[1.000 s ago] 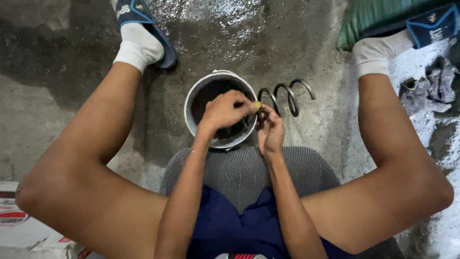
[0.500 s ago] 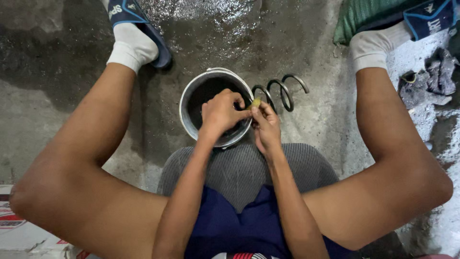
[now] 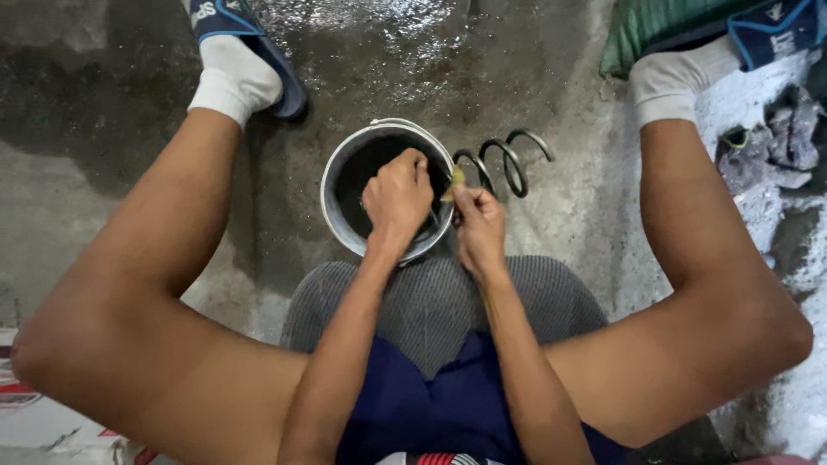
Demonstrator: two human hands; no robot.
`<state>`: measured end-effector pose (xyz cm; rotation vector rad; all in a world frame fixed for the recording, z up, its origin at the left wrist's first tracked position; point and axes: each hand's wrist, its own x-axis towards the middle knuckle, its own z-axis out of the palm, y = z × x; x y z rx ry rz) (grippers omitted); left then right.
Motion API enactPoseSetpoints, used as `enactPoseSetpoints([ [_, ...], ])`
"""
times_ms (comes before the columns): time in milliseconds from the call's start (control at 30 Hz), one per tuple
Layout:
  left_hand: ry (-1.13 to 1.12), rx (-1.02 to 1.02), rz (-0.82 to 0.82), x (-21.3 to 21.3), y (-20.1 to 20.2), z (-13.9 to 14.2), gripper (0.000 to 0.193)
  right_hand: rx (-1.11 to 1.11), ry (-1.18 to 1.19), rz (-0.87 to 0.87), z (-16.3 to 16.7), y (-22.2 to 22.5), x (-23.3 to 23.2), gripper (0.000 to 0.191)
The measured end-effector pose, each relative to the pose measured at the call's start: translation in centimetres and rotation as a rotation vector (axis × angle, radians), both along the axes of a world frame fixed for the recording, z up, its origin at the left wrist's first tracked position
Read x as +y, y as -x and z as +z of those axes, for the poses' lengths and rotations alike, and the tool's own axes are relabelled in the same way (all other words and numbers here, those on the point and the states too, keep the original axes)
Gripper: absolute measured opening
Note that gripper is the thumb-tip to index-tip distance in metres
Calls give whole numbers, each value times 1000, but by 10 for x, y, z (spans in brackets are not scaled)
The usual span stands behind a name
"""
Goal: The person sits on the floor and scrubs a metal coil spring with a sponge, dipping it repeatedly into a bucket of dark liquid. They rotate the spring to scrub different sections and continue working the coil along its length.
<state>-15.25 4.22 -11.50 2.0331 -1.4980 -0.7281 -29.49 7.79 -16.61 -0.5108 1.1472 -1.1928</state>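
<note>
We see a round metal bucket (image 3: 338, 185) on the wet concrete floor (image 3: 103, 172) between our legs, its inside dark and its contents too dim to tell, and over its opening our left hand (image 3: 398, 194) is curled into a loose fist. Just right of it, at the rim, our right hand (image 3: 479, 226) pinches a small yellowish piece (image 3: 455, 181) that points up. Further right a dark coil spring (image 3: 508, 159) lies flat, its long axis running left to right

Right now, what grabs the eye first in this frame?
Dead centre, the two hands meet over a round metal bucket on the wet concrete floor: left hand above its dark inside, right hand at its rim, a small yellowish piece between them. A dark coil spring lies just right of the bucket.
</note>
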Motion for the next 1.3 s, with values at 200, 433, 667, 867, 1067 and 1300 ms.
enactPoseSetpoints([
  [200, 166, -68, 1, 6, 6, 2, 13, -113, 4, 44, 7, 4, 4, 8],
  [433, 271, -105, -20, 10, 8, -1, 14, -69, -25, -26, 1, 0, 4, 12],
  [667, 244, -126, -12, 10, 10, -3, 15, 30, -99, -68, 4, -3, 1, 18],
  [867, 267, -58, -36, 10, 7, -2, 14, 5, 13, -16, 5, -3, 8, 17],
  [1067, 251, -123, -39, 10, 7, 1, 12, 126, -93, -153, 10, -11, 1, 18],
  [1300, 291, -63, -61, 10, 5, -4, 12, 104, -10, 40, 9, 0, 13, 14],
])
